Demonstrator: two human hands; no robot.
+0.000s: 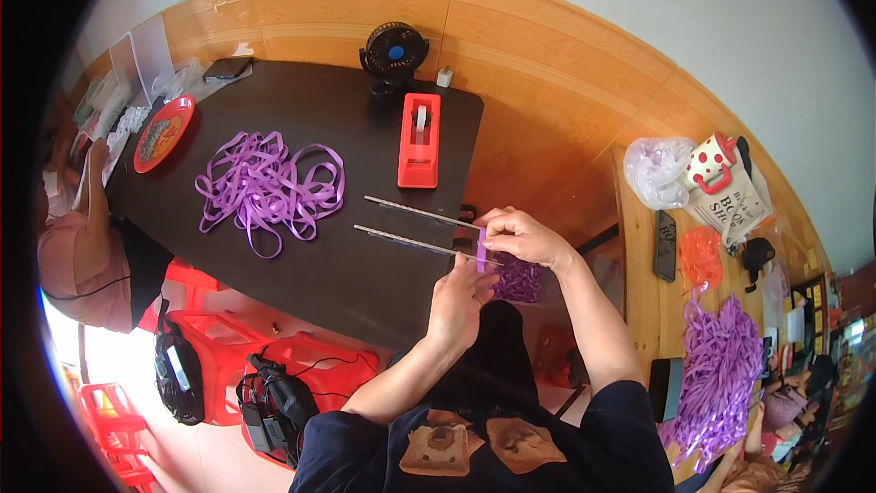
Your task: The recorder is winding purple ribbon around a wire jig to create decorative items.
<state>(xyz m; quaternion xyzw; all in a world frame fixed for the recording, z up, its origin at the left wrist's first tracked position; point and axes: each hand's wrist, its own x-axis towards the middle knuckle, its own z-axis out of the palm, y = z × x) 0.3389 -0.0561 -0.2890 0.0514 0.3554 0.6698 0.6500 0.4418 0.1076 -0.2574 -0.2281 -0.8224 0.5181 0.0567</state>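
Note:
Two thin metal rods reach out side by side over the dark table's right edge. Across their near ends runs a short stretch of purple ribbon. My right hand is closed, its fingertips pinching the ribbon by the far rod. At the near rod my left hand has its fingers bent around the ribbon's lower part; the fingertips partly hide it. A loose heap of purple ribbon lies on the table, left of the rods. Below my hands, more purple ribbon is bunched up.
On the dark table stand a red tape dispenser, a black fan and a red plate. A wooden table at right bears purple ribbons, a phone and a dotted mug. Red stools hold bags. Another person sits at left.

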